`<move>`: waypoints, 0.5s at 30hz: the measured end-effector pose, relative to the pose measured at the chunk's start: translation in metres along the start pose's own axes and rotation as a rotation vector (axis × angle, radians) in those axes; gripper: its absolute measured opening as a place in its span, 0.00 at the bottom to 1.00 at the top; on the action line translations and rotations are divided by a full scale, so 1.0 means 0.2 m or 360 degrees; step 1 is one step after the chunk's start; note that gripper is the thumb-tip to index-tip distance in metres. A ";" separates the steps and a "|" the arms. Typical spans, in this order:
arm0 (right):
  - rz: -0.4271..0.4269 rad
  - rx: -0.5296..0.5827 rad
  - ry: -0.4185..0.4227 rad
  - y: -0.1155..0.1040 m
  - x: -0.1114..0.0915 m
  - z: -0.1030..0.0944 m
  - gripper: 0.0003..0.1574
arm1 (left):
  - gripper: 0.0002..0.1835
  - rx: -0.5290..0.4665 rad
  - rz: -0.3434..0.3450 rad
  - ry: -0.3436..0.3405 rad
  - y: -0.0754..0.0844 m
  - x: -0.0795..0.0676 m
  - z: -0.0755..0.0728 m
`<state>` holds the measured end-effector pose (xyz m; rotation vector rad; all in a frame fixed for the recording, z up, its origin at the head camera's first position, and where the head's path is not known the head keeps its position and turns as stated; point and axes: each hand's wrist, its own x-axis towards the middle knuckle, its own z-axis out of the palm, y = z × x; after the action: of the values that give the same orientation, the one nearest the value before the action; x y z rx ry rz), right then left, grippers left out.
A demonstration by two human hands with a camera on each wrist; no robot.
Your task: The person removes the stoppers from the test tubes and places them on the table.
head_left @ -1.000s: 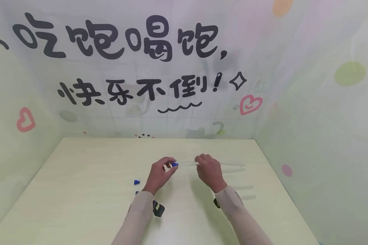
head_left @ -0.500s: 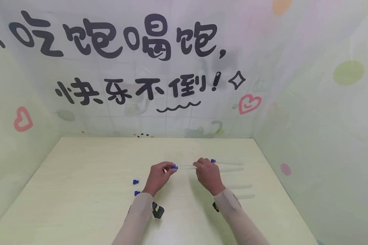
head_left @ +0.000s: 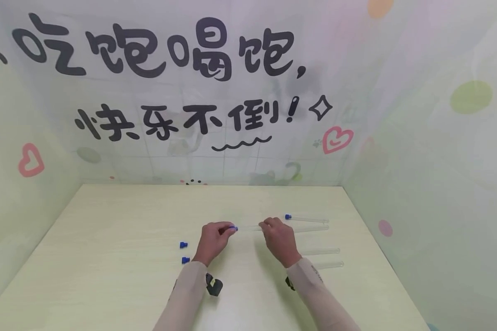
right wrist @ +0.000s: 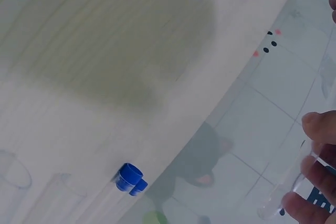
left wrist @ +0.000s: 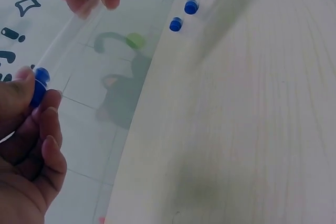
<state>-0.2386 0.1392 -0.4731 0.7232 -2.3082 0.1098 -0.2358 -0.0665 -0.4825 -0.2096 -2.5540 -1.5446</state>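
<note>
My left hand (head_left: pixel 212 240) pinches a blue cap (left wrist: pixel 40 85) between thumb and fingers. The cap sits at the left end of a clear test tube (head_left: pixel 247 228), held roughly level above the table. Farther along the tube, my right hand (head_left: pixel 279 239) grips it; in the right wrist view the tube's rounded end (right wrist: pixel 270 205) sticks out past the fingers. How deep the cap sits in the tube I cannot tell. Two loose blue caps, one farther back (head_left: pixel 183 245) and one nearer (head_left: pixel 185 260), lie left of my left hand.
Right of my right hand lies a capped test tube (head_left: pixel 310 219). Beside it is another tube (head_left: pixel 314 228), its near end hidden by the hand in the head view. Two more tubes (head_left: pixel 325 251) (head_left: pixel 331 265) lie nearer. Printed curtains wall the table's back and sides.
Both hands have come slightly down toward me with the tube. My left fingers have closed farther over the cap. The capped tube's blue end has come into view beyond my right hand.
</note>
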 end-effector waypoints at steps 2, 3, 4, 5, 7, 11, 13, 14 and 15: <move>-0.0018 -0.0014 0.0065 0.00 -0.01 0.01 0.08 | 0.05 -0.0001 -0.0039 -0.0007 0.01 0.01 0.00; -0.0028 -0.0016 0.0099 0.00 -0.01 0.02 0.08 | 0.05 -0.0003 -0.0062 -0.0013 0.01 0.01 -0.01; -0.0036 -0.0022 0.0135 0.00 -0.01 0.02 0.09 | 0.05 -0.0012 -0.0084 -0.0018 0.02 0.01 -0.01; -0.0043 -0.0032 0.0174 0.00 -0.02 0.03 0.09 | 0.05 -0.0020 -0.0112 -0.0023 0.02 0.01 -0.01; -0.0060 -0.0064 0.0253 -0.01 -0.03 0.04 0.11 | 0.06 -0.0043 -0.0159 -0.0035 0.02 0.02 -0.01; -0.0102 -0.0164 0.0403 -0.01 -0.04 0.06 0.11 | 0.07 -0.0114 -0.0256 -0.0069 0.03 0.02 -0.02; -0.0121 -0.0213 0.0468 -0.01 -0.04 0.07 0.11 | 0.08 -0.0139 -0.0299 -0.0090 0.04 0.03 -0.03; -0.0129 -0.0234 0.0500 -0.01 -0.04 0.07 0.11 | 0.09 -0.0155 -0.0329 -0.0102 0.05 0.03 -0.04; -0.0134 -0.0242 0.0528 0.00 -0.03 0.07 0.11 | 0.09 -0.0165 -0.0352 -0.0114 0.06 0.03 -0.04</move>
<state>-0.2432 0.1376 -0.4886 0.6684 -1.9446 0.0134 -0.2391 -0.0682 -0.4675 0.0077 -2.6293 -1.7794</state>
